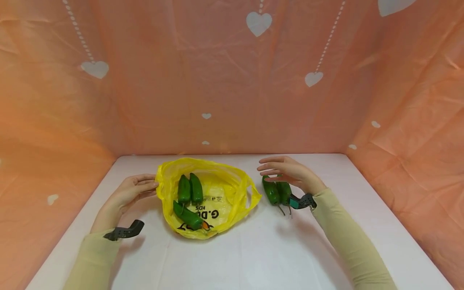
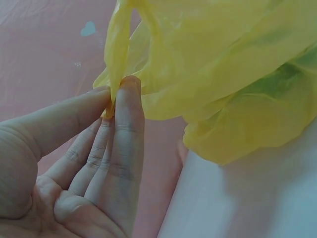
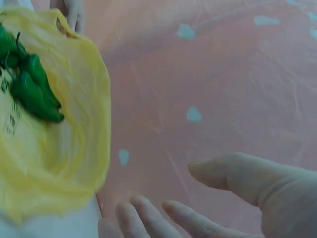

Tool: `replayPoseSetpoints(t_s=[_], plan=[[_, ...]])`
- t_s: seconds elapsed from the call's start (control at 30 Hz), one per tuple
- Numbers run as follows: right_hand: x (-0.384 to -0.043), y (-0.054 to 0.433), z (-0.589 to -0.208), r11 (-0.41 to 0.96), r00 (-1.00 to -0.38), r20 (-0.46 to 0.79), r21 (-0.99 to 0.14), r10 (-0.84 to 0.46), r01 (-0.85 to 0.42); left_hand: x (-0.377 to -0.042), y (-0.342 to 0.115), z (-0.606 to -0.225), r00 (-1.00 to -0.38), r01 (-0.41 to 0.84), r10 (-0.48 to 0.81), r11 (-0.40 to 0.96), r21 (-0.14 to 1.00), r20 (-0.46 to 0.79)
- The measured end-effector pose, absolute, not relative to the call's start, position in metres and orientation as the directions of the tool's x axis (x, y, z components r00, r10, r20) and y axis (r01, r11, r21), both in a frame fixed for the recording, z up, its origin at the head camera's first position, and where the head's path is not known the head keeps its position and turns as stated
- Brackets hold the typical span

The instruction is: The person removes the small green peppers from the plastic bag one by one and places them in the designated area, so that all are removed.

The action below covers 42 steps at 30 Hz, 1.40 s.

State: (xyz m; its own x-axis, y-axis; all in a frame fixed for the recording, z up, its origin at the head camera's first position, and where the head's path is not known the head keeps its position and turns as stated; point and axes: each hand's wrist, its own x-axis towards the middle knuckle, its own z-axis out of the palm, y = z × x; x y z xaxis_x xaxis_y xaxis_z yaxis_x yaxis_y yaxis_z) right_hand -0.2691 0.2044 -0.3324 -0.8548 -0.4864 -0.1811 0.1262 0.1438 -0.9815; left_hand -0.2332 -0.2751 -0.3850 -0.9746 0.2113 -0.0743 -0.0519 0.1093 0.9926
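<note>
From the head, the left hand (image 1: 132, 190) pinches the left edge of the yellow bag (image 1: 237, 181), which lies on the white table (image 1: 217, 262) with its mouth wide. Three green peppers (image 1: 196, 189) are inside: two lie side by side at the far end, and one lies slanted nearer the person, with an orange patch by its stem. Two loose peppers (image 1: 271, 192) lie on the table just right of the bag, under the right hand (image 1: 291, 172); I cannot tell if it touches them. It would be best to take one by its fat middle, since the thin stem might snap. From the left wrist, the thumb and first finger squeeze a thin strip (image 2: 117, 49) of the bag. That looks like a good hold, as floppy plastic could fold in; a light pull should do, for a hard tug may drag the bag. From the right wrist, the right thumb and fingers are wide apart, with nothing between them. Any pepper going in should clear the rim (image 3: 105, 124) and be set down softly, not dropped.
</note>
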Motion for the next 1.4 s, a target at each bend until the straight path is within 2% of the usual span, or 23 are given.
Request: replayPoseSetpoints(t_s=[0.23,0.53,0.97,1.4], plan=[[-0.271,0.175,-0.332,0.135,-0.800,-0.172,-0.984,-0.574,0.115,-0.233,-0.275,-0.385,-0.977,-0.057,0.200,0.108,0.993,-0.078],[-0.269,0.142,-0.336,0.131,-0.739,-0.206,-0.979,-0.641,0.159,-0.233,-0.275,-0.385,-0.976,-0.070,0.196,0.109,0.992,-0.090],[-0.266,0.111,-0.362,0.156,-0.701,-0.251,-0.968,-0.668,0.197,-0.234,-0.270,-0.385,-0.976,-0.064,0.200,0.118,0.991,-0.087],[-0.269,0.090,-0.382,0.134,-0.699,-0.262,-0.963,-0.665,0.234,-0.234,-0.271,-0.383,-0.974,-0.064,0.209,0.098,0.993,-0.083]])
